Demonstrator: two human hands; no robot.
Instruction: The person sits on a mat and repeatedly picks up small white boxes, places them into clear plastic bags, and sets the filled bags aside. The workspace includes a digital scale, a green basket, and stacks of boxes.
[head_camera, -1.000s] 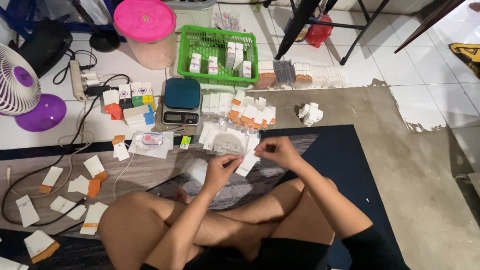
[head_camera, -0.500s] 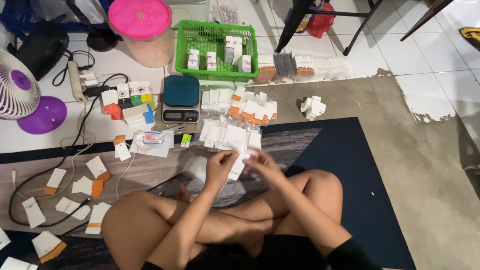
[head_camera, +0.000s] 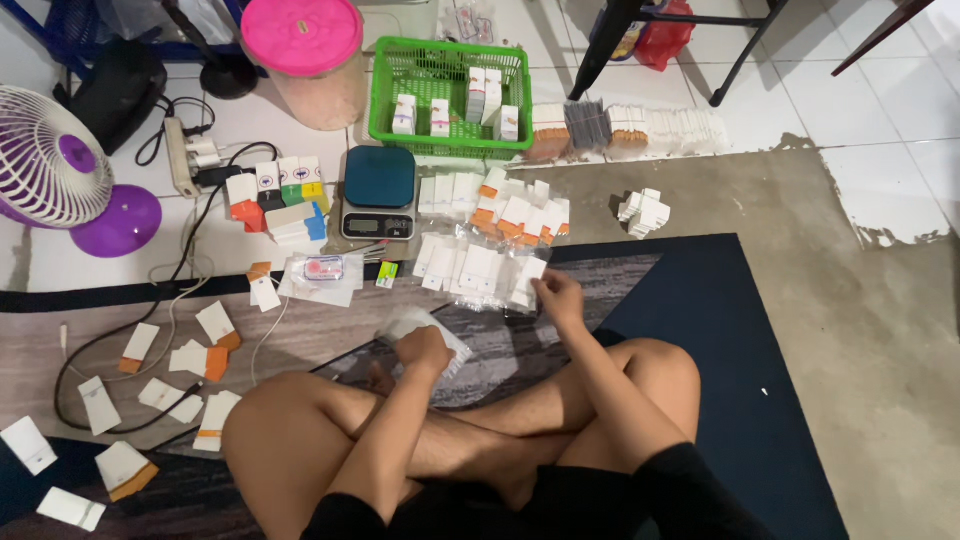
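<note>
Left grip (head_camera: 425, 350) closes on a clear packet (head_camera: 430, 335), right hand (head_camera: 560, 297) pinches a white sachet (head_camera: 528, 283); judge: lift it clear without disturbing the row.

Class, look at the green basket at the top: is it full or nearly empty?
Nearly empty. The green basket holds only a few small white boxes standing upright; most of its mesh floor shows bare.

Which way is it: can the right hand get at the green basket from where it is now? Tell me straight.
Probably yes, with a lean. The right hand rests at the clear packets; beyond them only low white-and-orange boxes lie before the green basket, whose top is open. Nothing tall stands between, though the arm would need to stretch forward.
</note>
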